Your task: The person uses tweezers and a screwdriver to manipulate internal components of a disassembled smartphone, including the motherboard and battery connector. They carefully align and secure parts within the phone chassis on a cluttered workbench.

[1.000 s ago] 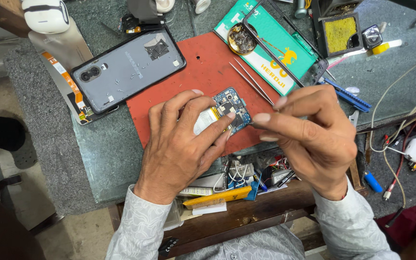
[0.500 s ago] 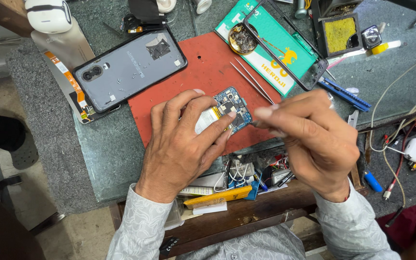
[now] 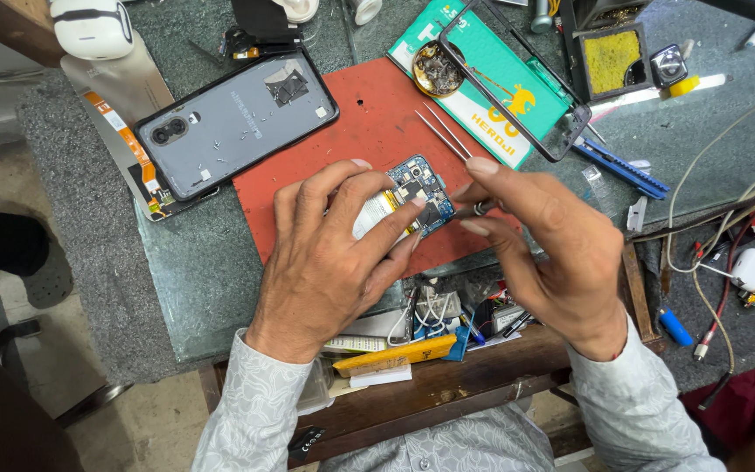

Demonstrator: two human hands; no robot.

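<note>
Glass-topped workbench (image 3: 220,288), wooden edge, grey floor (image 3: 37,385).

Matt red rubbery mat (image 3: 342,166) under blue circuit board (image 3: 419,188) with bare metal shields; left of mat, glossy grey plastic phone back (image 3: 238,122); above mat, thin shiny metal tweezers (image 3: 443,133); below mat, worn wooden bench edge (image 3: 447,398); speckled polished stone top (image 3: 194,271)
</note>
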